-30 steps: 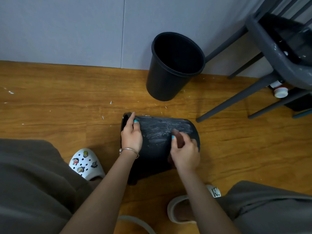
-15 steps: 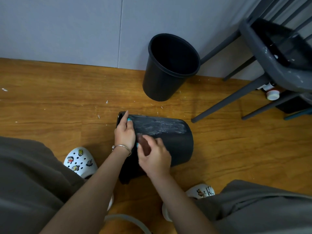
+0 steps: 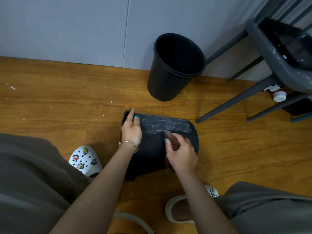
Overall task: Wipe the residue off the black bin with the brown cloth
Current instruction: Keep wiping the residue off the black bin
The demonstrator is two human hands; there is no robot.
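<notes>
Black bin (image 3: 152, 154) lies on its side on the wood floor (image 3: 50, 98), white streaks across its upper side. Left hand (image 3: 131, 130) grips the rim end — right hand (image 3: 181, 154) holds the brown cloth (image 3: 170, 138) against the bin's side.

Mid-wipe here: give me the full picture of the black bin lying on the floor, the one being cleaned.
The black bin lies on its side on the wooden floor, its rim end to the left. It looks like smooth, matte plastic. A band of white streaky residue runs along its upper side. The left hand grips the rim end, steadying it. The right hand presses the brown cloth against the wall just below the streaks. The inside is not visible.
</notes>
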